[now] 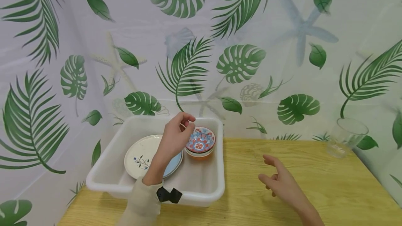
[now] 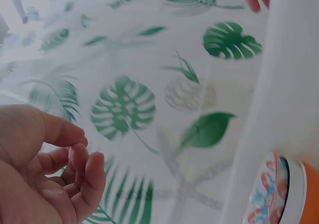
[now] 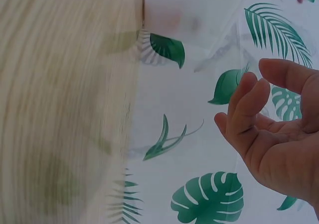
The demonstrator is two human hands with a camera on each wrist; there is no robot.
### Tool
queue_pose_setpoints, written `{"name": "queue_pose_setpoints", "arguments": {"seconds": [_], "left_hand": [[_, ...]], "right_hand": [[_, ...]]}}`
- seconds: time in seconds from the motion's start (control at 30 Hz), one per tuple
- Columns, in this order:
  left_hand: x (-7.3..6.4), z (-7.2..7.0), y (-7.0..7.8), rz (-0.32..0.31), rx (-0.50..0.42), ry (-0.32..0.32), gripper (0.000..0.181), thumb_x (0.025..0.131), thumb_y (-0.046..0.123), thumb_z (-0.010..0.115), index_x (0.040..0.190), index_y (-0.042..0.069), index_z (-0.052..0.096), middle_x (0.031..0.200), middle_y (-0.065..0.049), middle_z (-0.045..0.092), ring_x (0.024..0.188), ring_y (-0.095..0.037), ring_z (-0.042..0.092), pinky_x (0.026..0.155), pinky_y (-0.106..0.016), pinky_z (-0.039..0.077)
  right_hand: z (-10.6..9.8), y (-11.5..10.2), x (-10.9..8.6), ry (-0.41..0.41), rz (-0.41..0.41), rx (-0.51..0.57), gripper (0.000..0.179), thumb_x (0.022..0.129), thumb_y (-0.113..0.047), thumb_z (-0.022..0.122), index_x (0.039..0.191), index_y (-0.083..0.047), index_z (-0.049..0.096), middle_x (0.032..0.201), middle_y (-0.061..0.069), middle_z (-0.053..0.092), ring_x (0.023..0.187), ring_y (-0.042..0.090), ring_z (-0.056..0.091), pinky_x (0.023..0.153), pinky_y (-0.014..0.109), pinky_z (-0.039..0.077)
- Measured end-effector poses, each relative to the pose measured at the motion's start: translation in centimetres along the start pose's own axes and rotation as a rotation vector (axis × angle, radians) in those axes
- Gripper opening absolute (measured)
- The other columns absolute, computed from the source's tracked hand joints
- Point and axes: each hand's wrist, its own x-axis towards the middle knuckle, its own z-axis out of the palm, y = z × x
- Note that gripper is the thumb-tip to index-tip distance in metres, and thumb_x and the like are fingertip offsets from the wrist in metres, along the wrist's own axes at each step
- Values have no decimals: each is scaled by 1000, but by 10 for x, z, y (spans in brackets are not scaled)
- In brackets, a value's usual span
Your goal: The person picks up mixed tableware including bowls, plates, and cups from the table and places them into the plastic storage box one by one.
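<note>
Over the white plastic tub (image 1: 221, 170), my left hand (image 1: 176, 134) hovers with its fingers loosely bent and nothing in them. Below it lie a cream plate (image 1: 138, 152) with a sprig design and a light blue plate (image 1: 174, 165), partly hidden by the arm. A small stack of bowls stands in the tub's right part, a red-and-blue patterned bowl (image 1: 201, 141) on top and an orange one (image 1: 204, 157) beneath. Above the wooden table, right of the tub, my right hand (image 1: 282, 183) holds nothing, its fingers relaxed. In the left wrist view the patterned bowl (image 2: 264, 196) appears beside the left hand (image 2: 50, 169).
A clear drinking glass (image 1: 347, 138) stands near the back right edge of the wooden table (image 1: 251, 205). Behind the table hangs a white sheet (image 1: 194, 27) printed with green leaves and starfish. The tub occupies the table's left side.
</note>
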Motion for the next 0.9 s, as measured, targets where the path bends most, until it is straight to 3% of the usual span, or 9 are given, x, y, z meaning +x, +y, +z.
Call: {"name": "queue_pose_setpoints", "arguments": {"seconds": [0.23, 0.4, 0.63, 0.9], "left_hand": [[-49, 5, 16, 59, -69, -9, 14, 96, 6, 60, 108, 9, 66, 84, -2, 57, 67, -14, 53, 58, -22, 44], [-73, 10, 20, 24, -156, -72, 15, 97, 4, 59, 110, 10, 66, 82, -3, 57, 62, -13, 53, 54, -23, 47], [-86, 9, 25, 30, -185, -99, 16, 97, 4, 60, 108, 14, 66, 80, -4, 56, 61, -11, 53, 52, -23, 47], [-94, 3, 25, 50, -212, -133, 13, 97, 6, 60, 108, 11, 64, 82, -7, 57, 60, -10, 52, 51, -25, 48]], "right_hand": [[-12, 6, -4, 34, 12, -17, 70, 97, -19, 64, 154, -5, 24, 151, 28, 30, 63, 19, 55, 51, 32, 49], [-22, 13, -6, 65, 27, -53, 71, 98, -20, 62, 154, -3, 22, 150, 30, 29, 64, 21, 57, 51, 32, 49], [-56, 31, -4, 177, 33, -153, 72, 99, -19, 58, 152, 7, 18, 148, 35, 27, 63, 17, 59, 52, 32, 51], [-122, 72, 12, 496, 87, -192, 74, 97, -18, 55, 151, 14, 16, 142, 44, 25, 54, 5, 59, 50, 27, 53]]}}
